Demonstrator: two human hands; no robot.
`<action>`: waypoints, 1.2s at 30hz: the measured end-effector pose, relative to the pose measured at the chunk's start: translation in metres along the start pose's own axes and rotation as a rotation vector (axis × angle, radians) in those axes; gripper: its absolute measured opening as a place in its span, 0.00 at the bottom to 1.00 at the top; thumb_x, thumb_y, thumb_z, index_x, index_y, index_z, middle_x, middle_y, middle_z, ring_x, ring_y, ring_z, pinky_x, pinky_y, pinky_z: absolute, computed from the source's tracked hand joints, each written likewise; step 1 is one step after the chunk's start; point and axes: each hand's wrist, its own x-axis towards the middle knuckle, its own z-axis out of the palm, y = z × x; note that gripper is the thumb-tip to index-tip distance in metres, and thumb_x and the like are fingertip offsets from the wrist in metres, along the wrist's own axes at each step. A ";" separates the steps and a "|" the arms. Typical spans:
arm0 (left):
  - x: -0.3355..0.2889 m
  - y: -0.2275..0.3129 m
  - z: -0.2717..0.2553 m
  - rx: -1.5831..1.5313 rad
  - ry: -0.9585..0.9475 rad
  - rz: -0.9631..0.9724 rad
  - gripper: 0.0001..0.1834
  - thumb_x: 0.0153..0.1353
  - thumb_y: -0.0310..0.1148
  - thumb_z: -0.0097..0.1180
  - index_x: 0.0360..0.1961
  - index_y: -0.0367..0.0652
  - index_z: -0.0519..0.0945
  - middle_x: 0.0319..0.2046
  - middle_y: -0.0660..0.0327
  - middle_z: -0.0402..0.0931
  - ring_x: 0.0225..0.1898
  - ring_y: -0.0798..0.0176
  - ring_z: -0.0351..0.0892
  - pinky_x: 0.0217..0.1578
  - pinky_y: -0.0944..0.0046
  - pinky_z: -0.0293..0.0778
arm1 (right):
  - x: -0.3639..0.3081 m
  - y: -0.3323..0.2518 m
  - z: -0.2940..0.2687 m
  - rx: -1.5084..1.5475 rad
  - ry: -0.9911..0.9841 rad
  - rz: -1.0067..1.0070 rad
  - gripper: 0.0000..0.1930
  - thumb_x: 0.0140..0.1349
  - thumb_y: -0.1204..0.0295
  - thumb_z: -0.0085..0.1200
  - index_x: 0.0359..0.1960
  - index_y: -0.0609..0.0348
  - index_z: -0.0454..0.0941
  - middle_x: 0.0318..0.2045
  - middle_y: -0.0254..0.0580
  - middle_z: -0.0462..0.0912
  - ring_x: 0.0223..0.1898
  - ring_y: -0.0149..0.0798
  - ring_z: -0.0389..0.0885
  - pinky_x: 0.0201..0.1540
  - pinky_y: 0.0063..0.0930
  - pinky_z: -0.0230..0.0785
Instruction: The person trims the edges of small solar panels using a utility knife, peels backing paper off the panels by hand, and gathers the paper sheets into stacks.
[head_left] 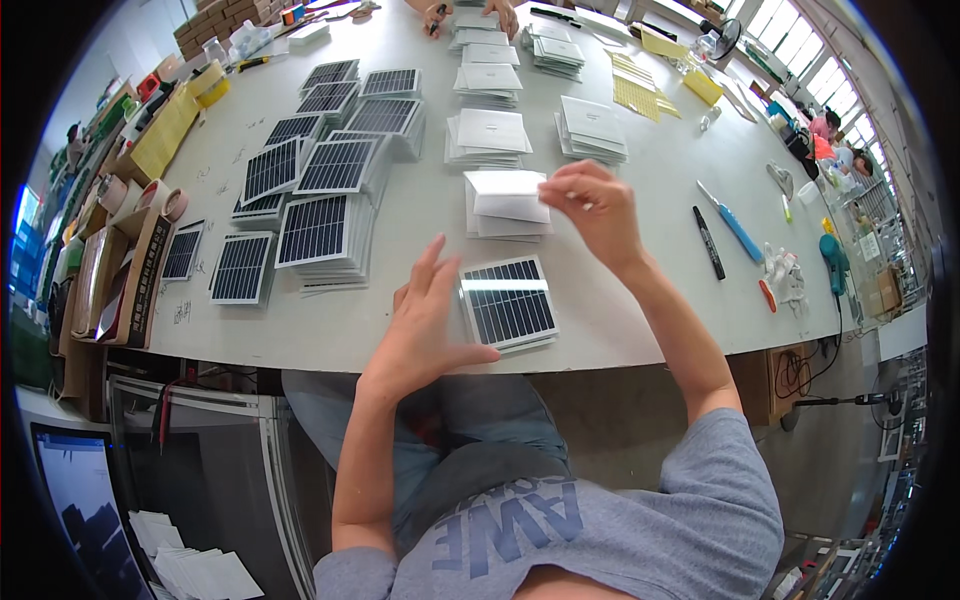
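Note:
Right in front of me, near the table edge, lies a small stack of solar panels (508, 305), dark cells facing up. My left hand (420, 325) is at its left side, fingers spread, thumb stretched along the near edge. Farther off, my right hand (595, 205) pinches the right corner of a white panel (507, 186), tilted up at its far edge. Under it is a pile of white-faced panels (505, 228). To the left stand several stacks of solar panels (320, 235) with dark faces up.
White-faced stacks (490, 135) run away from me toward another person's hands (436, 18). At right lie a black marker (709, 242), a blue-handled tool (738, 230) and a glove (785, 275). Tape rolls (155, 197) and a cardboard box (135, 280) stand at left.

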 end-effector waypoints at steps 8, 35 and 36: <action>-0.002 -0.001 -0.001 -0.037 0.009 0.027 0.61 0.35 0.44 0.78 0.69 0.37 0.57 0.73 0.53 0.45 0.70 0.44 0.55 0.68 0.48 0.54 | -0.023 -0.021 -0.007 0.190 -0.503 0.403 0.05 0.62 0.72 0.62 0.36 0.61 0.84 0.25 0.29 0.79 0.22 0.21 0.71 0.24 0.17 0.63; 0.000 -0.002 -0.004 0.011 -0.069 0.034 0.59 0.37 0.39 0.77 0.69 0.38 0.56 0.72 0.51 0.45 0.72 0.44 0.50 0.69 0.48 0.53 | -0.024 -0.023 -0.004 -0.040 -0.442 0.241 0.08 0.58 0.74 0.64 0.39 0.61 0.84 0.28 0.35 0.80 0.27 0.27 0.75 0.30 0.23 0.68; 0.000 -0.002 -0.004 0.009 -0.074 0.033 0.59 0.37 0.39 0.77 0.69 0.38 0.56 0.72 0.51 0.45 0.72 0.44 0.50 0.69 0.48 0.53 | -0.025 -0.024 -0.005 -0.040 -0.442 0.247 0.08 0.58 0.74 0.64 0.39 0.61 0.84 0.28 0.35 0.80 0.27 0.27 0.75 0.30 0.23 0.68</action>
